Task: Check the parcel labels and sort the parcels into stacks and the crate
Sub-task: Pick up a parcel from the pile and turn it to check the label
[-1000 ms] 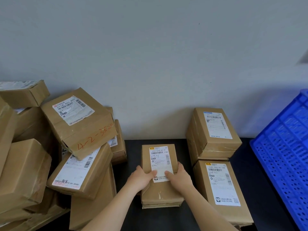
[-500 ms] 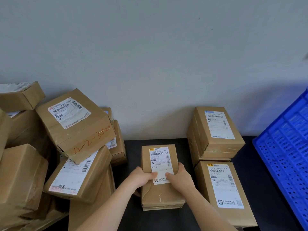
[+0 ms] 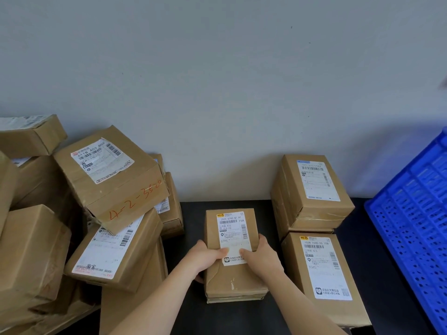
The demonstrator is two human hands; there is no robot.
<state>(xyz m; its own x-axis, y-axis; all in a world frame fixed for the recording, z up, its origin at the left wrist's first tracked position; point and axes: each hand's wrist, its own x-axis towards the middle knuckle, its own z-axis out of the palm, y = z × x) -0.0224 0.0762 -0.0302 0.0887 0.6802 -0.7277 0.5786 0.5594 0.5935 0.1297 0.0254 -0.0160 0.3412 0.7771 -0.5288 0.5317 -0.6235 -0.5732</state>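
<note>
Left hand (image 3: 205,258) and right hand (image 3: 262,257) still clasp the parcel (image 3: 232,280) by its sides, thumbs on the label (image 3: 233,234); it hasn't moved, sitting well left of the crate (image 3: 411,226), so I'm still checking, not sorting

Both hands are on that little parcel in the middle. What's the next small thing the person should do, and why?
Probably let go of it. The parcel lies flat on the table, label up, square beside the sorted parcels at right, while the left hand and right hand grip its sides; the unsorted pile waits at left.
</note>
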